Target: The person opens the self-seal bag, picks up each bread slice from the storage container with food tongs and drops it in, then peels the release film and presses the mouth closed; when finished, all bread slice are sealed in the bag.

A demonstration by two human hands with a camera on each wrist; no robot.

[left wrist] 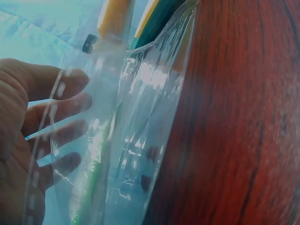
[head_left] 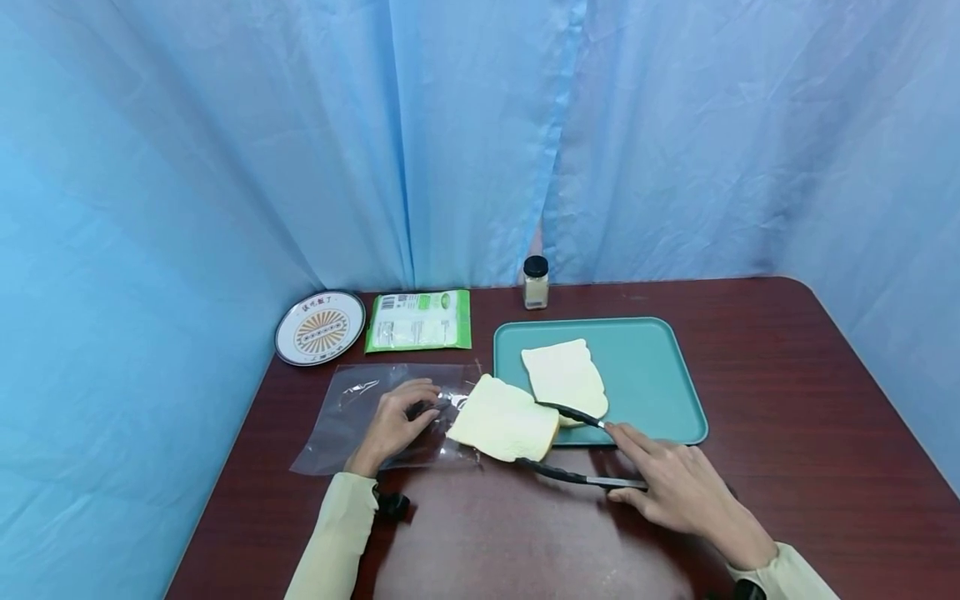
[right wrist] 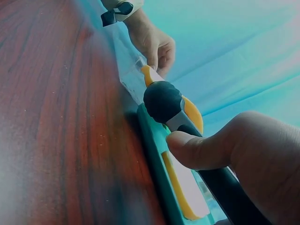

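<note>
My right hand (head_left: 675, 483) grips black-and-silver tongs (head_left: 558, 473), whose two arms hold a slice of white bread (head_left: 504, 417) between them. The slice spans from the tray's near left corner to the mouth of a clear plastic bag (head_left: 337, 417), overlapping the bag's right end in the head view. My left hand (head_left: 397, 421) holds the bag by its mouth, thumb and fingers bent around the film. In the left wrist view, the fingers (left wrist: 63, 131) show through the plastic. More bread (head_left: 564, 375) lies on the teal tray (head_left: 652, 383), partly behind the tongs.
Beyond the bag lie a white patterned plate (head_left: 288, 337) and a green-and-white packet (head_left: 418, 321). A small black-capped jar (head_left: 536, 283) stands behind the tray. Blue curtains (head_left: 480, 142) hang along the table's back and sides.
</note>
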